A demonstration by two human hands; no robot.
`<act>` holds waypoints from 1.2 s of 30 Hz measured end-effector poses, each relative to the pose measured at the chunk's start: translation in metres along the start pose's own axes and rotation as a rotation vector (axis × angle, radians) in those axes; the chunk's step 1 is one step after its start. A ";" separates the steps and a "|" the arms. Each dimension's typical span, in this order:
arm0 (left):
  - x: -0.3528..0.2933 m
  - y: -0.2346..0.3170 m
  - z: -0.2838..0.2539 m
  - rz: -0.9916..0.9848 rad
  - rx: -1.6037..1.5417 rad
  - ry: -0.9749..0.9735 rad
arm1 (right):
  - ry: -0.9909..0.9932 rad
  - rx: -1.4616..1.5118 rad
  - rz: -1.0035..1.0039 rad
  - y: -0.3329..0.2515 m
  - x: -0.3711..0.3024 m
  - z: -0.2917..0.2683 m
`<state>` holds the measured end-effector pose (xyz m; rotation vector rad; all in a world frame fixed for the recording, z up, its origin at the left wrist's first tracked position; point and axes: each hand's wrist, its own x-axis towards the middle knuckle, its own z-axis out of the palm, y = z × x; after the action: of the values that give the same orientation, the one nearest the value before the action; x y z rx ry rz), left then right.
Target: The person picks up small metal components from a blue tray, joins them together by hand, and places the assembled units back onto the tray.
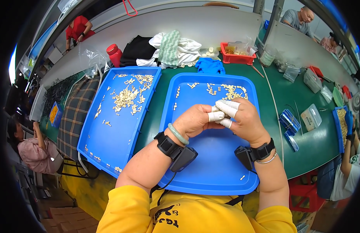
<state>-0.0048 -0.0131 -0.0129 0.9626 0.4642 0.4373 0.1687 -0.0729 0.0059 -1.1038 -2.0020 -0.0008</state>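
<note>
Over the blue tray [211,167] in front of me, my two hands meet, fingertips pressed together. White finger covers wrap the thumb and some fingers. My left hand [193,119] is closed, its covered thumb against the fingers of the other hand. My right hand [246,121] is closed too, fingers curled towards the left ones. Whatever lies between the fingertips is hidden. Just beyond the hands, small pale-gold metal pieces [232,92] lie at the tray's far side, with a few more along its left side. One single piece [242,178] lies near the front right corner.
A second blue tray [110,145] with a heap of similar pieces [126,98] stands at left. Behind are a red bottle [114,55], folded cloths [170,48], a blue glove [210,66] and a red bin [238,58]. Blue boxes [290,121] lie at right. Co-workers sit around.
</note>
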 end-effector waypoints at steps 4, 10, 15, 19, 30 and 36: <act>-0.001 0.002 -0.004 -0.064 -0.016 -0.044 | 0.029 0.011 -0.046 0.000 0.000 0.001; -0.002 0.001 -0.004 -0.098 -0.044 -0.087 | 0.003 0.004 -0.088 -0.004 0.003 -0.005; -0.003 0.004 0.000 -0.128 -0.017 -0.094 | 0.029 -0.035 -0.199 -0.001 0.002 -0.005; -0.004 0.006 0.001 -0.097 0.084 -0.109 | 0.024 -0.035 -0.203 -0.001 0.000 -0.005; -0.016 0.020 0.021 0.752 0.961 0.108 | 0.126 0.221 0.004 0.000 -0.001 -0.005; -0.021 0.030 0.027 1.030 1.186 0.179 | 0.131 0.200 0.064 -0.001 -0.003 -0.005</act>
<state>-0.0112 -0.0282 0.0298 2.3391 0.3337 1.2439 0.1722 -0.0770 0.0076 -1.0130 -1.8071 0.1539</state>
